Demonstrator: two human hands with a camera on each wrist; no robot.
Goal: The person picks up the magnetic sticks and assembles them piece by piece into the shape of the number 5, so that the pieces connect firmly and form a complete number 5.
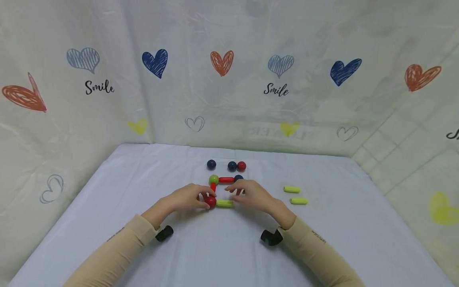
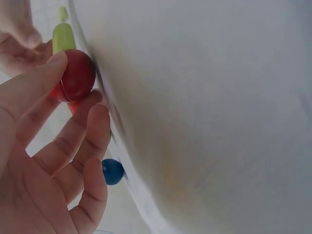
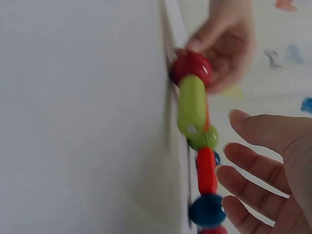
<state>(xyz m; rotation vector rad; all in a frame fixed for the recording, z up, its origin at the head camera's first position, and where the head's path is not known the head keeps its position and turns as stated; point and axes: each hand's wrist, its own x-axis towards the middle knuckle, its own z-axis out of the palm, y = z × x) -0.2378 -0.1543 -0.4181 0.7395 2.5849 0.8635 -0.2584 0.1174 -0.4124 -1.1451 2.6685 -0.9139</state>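
My left hand (image 1: pixel 190 197) pinches a red ball (image 2: pixel 79 75) between thumb and fingers; its other fingers are loosely bent. A yellow-green rod (image 3: pixel 191 105) sticks out of that ball, its free end toward my right hand (image 1: pixel 252 194). The right hand holds nothing, its thumb and fingers (image 3: pixel 253 195) spread apart beside the rod's end. A red rod (image 1: pixel 213 187) runs from the red ball to a green ball (image 1: pixel 213 179). From there another red rod (image 1: pixel 226 179) reaches a dark blue ball (image 1: pixel 238 177), partly covered by the right hand.
Beyond the joined pieces lie two loose dark blue balls, one on the left (image 1: pixel 211 164) and one (image 1: pixel 232 166) beside a red ball (image 1: pixel 242 166). Two yellow-green rods (image 1: pixel 292 189) lie to the right on the white tablecloth (image 1: pixel 215 255). A heart-printed curtain (image 1: pixel 229 103) stands behind.
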